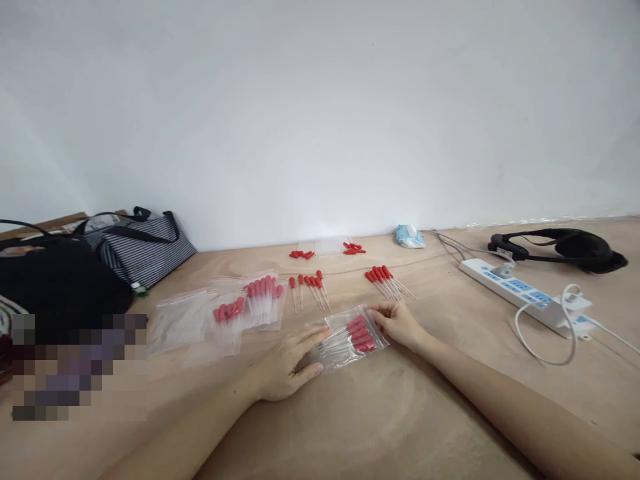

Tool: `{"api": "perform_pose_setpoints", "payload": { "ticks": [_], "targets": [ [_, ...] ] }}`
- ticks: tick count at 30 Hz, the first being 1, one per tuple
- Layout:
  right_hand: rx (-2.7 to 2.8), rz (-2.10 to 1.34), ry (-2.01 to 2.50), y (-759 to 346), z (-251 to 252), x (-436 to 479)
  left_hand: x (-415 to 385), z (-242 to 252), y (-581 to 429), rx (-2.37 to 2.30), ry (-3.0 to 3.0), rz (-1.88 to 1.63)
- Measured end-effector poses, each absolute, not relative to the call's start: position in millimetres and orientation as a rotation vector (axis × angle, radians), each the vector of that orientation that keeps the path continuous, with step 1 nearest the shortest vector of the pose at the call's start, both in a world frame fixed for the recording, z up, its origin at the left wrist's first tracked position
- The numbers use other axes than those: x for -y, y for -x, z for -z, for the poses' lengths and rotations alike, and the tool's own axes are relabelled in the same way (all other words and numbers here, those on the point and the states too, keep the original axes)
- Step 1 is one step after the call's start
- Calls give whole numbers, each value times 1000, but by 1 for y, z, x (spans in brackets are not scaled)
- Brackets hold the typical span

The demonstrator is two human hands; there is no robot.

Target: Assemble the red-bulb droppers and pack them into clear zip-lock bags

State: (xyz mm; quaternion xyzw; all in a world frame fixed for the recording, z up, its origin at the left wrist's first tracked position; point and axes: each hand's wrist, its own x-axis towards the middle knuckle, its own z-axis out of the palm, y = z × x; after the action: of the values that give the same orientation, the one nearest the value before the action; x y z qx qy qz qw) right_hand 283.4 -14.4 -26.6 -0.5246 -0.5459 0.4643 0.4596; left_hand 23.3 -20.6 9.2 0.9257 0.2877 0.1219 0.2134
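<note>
A clear zip bag [345, 339] with several red-bulbed glass droppers lies in front of me, its bulbs toward the right. My right hand [397, 323] pinches the bag's upper right corner. At the bag's left end is my left hand [291, 363], thumb and fingers apart, the fingertips touching its edge. Behind the bag, several loose droppers [311, 283] lie on the wooden table [390, 413], and another group [385, 275] is fanned out farther right. Filled bags [260, 300] and flat clear bags [180, 320] overlap on the left.
More red bulbs [303, 255] and glass tubes lie near the wall. A blue tissue pack [410, 236], a white power strip [520, 293] with cables and a black headset [583, 248] are at the right. Striped [145, 250] and black bags [60, 287] stand at the left.
</note>
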Motion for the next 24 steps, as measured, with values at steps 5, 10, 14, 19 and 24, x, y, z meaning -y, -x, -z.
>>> {"api": "perform_pose_setpoints", "payload": {
  "ticks": [5, 10, 14, 19, 24],
  "targets": [
    [1548, -981, 1426, -293, 20, 15, 22, -13, -25, -811, -2538, -367],
    [1531, -1102, 1266, -275, 20, 22, 17, -20, -34, -877, -2475, -479],
    [1468, -1194, 1074, -252, 20, 22, 7, -19, -43, -994, -2346, -570],
    [1434, -1265, 892, -230, 20, 19, -2, -9, -46, -1017, -1938, -507],
    [1289, -1055, 1019, -244, 24, 16, -9, -19, -19, -1153, -1695, -758]
  ]
}}
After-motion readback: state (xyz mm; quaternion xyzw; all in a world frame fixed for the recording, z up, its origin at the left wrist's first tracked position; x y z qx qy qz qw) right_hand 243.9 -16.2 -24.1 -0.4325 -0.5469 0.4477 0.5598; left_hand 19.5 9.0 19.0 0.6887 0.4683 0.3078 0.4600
